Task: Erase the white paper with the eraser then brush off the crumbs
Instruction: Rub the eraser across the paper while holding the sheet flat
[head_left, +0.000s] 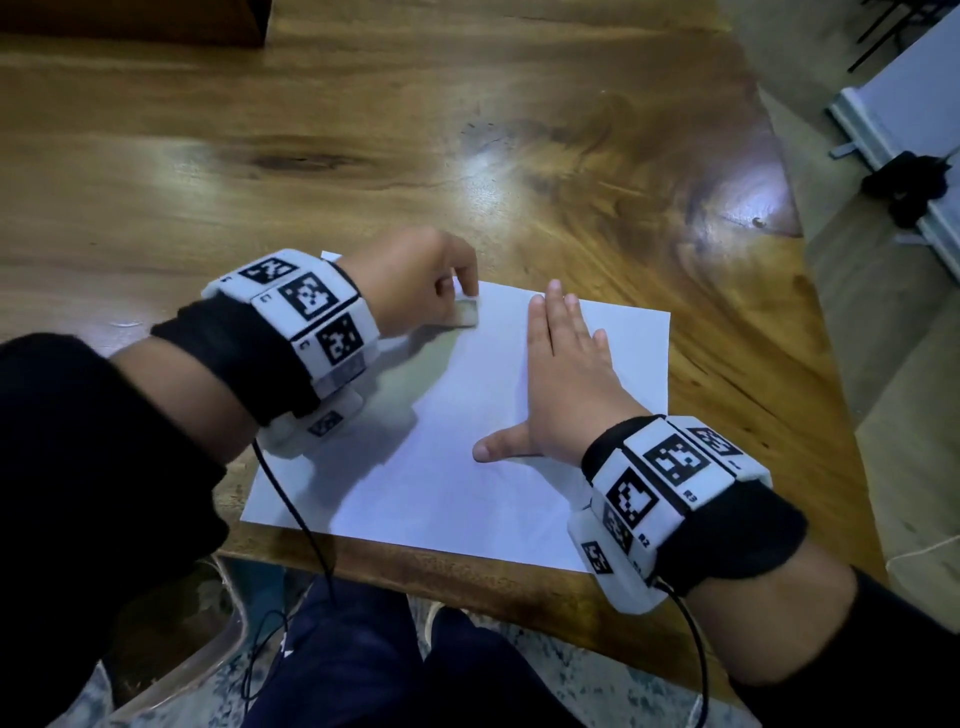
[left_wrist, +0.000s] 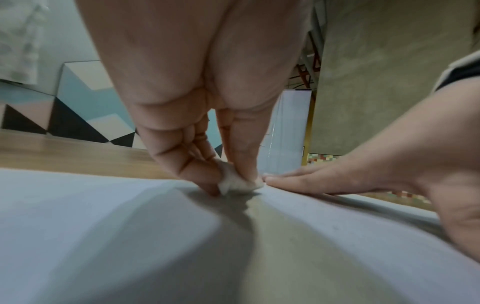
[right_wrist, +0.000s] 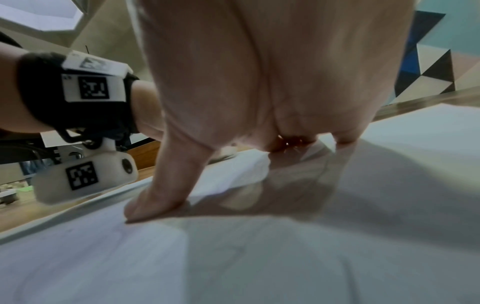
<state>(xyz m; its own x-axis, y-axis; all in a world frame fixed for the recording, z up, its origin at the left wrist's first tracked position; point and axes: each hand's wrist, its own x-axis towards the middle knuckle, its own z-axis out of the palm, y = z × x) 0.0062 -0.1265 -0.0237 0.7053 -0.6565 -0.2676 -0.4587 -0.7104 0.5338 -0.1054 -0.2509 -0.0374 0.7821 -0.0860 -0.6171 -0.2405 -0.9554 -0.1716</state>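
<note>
A white sheet of paper (head_left: 467, 441) lies on the wooden table near its front edge. My left hand (head_left: 421, 291) pinches a small white eraser (head_left: 465, 314) between thumb and fingers and holds it down on the paper's far left part; in the left wrist view the eraser (left_wrist: 239, 182) touches the paper (left_wrist: 103, 236). My right hand (head_left: 566, 364) lies flat on the sheet's right side with straight fingers and the thumb spread out. The right wrist view shows its thumb (right_wrist: 161, 197) pressing the paper (right_wrist: 259, 257).
The wooden table (head_left: 311, 156) stretches far and left of the sheet. Its right edge runs diagonally past the paper, with floor and a white board (head_left: 904, 130) beyond. A clear chair (head_left: 171, 649) and my legs are below the front edge. Cables hang from both wrist units.
</note>
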